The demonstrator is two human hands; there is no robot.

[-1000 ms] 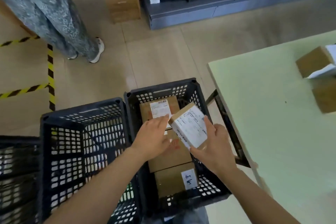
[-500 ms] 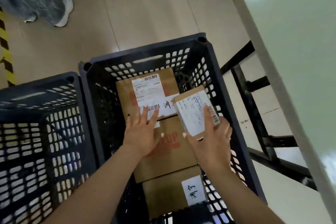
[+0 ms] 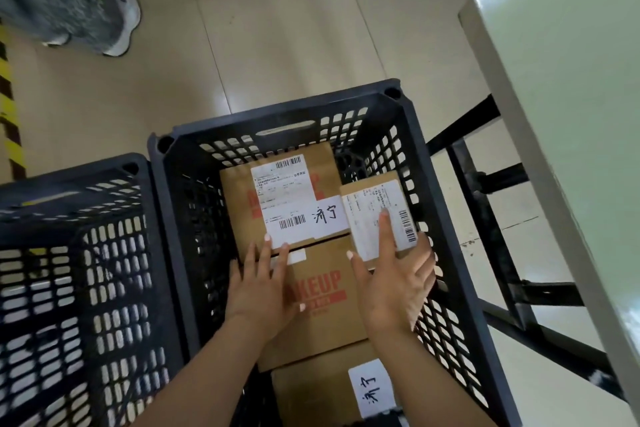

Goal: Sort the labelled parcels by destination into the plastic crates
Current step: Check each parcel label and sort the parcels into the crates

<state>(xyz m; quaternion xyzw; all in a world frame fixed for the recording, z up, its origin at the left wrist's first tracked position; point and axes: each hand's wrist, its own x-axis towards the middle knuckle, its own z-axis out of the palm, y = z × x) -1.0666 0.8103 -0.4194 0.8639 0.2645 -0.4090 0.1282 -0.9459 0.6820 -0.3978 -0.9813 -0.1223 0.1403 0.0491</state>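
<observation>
A black plastic crate (image 3: 287, 114) on the floor holds three brown parcels in a row: a far one with a white shipping label (image 3: 277, 198), a middle one printed in red (image 3: 322, 291), and a near one with a handwritten tag (image 3: 311, 392). My right hand (image 3: 394, 281) holds a small labelled parcel (image 3: 367, 211) low inside the crate by its right wall, thumb on its left edge, index finger across its label. My left hand (image 3: 259, 284) lies flat with straight fingers on the middle parcel, fingertips touching the far parcel's near edge.
A second black crate (image 3: 69, 177) stands directly to the left; nothing shows inside it. A pale green table (image 3: 571, 114) on a black metal frame (image 3: 485, 184) is at the right. Another person's leg and white shoe (image 3: 121, 24) stand at the far left beside yellow-black floor tape (image 3: 10, 114).
My right hand has lowered the small parcel from above the crate down to its right side. My left hand dropped onto the parcels. My view has tilted down and closer.
</observation>
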